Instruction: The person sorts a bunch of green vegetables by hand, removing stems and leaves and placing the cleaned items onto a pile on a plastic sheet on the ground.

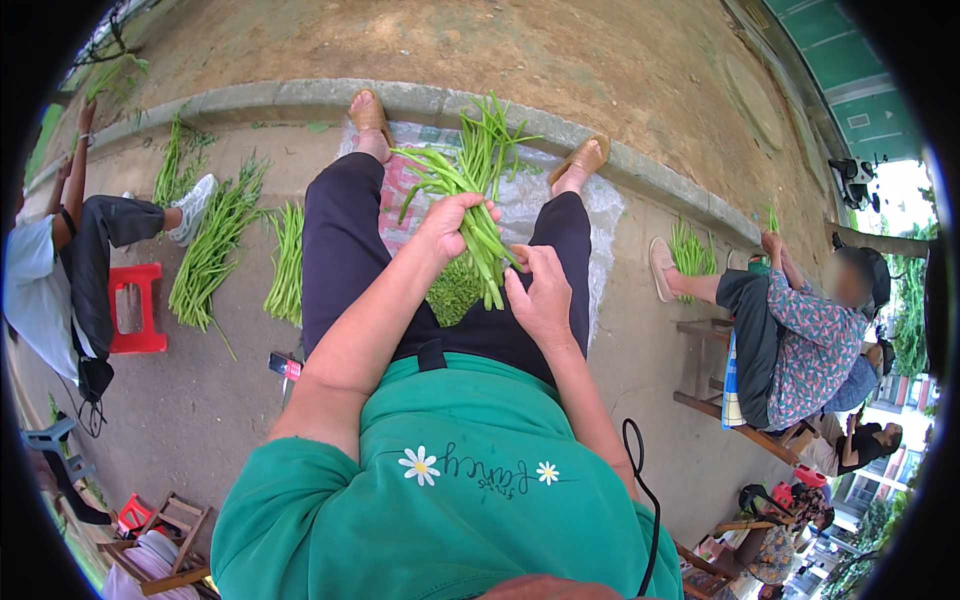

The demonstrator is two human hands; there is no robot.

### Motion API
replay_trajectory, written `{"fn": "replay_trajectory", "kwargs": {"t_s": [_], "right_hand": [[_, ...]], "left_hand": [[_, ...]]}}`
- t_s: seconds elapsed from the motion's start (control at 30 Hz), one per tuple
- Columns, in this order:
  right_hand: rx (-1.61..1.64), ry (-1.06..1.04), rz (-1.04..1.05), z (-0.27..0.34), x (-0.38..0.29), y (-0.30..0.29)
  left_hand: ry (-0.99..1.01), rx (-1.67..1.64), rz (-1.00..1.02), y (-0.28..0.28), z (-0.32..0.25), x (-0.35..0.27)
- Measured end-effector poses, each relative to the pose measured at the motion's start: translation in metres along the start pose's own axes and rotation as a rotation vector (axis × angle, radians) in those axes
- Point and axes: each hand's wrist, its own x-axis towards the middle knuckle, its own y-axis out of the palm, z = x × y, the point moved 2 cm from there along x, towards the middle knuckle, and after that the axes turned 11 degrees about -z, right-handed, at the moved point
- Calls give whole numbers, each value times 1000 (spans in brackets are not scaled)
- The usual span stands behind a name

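Note:
A bunch of long green vegetable stems is gripped in my left hand, above the gap between my knees. Close to the lower ends of that bunch is my right hand, its fingers curled. One stem tip lies between the right thumb and index finger; whether they pinch it is unclear. Below the bunch, a heap of small green leaves shows between my thighs. Farther out, a pile of trimmed-looking green stems rests on a white and red plastic woven sheet between my feet.
A concrete kerb runs past my feet, with bare soil beyond. Bundles of green stems lie on the left pavement, near a red plastic stool and a seated person. At right, another person sits on a wooden bench by more stems.

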Motion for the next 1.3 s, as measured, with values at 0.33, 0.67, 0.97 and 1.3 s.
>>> {"fn": "replay_trajectory", "kwargs": {"t_s": [0.33, 0.67, 0.97, 1.3], "right_hand": [[-104, 16, 181, 1, 2, 8], [-36, -61, 76, -3, 5, 8], [87, 48, 40, -9, 1, 7], [171, 176, 98, -13, -8, 9]], "left_hand": [[4, 29, -16, 21, 12, -18], [-65, -37, 58, 12, 10, -12], [-66, -56, 32, 9, 13, -3], [109, 82, 4, 20, 14, -12]]}}
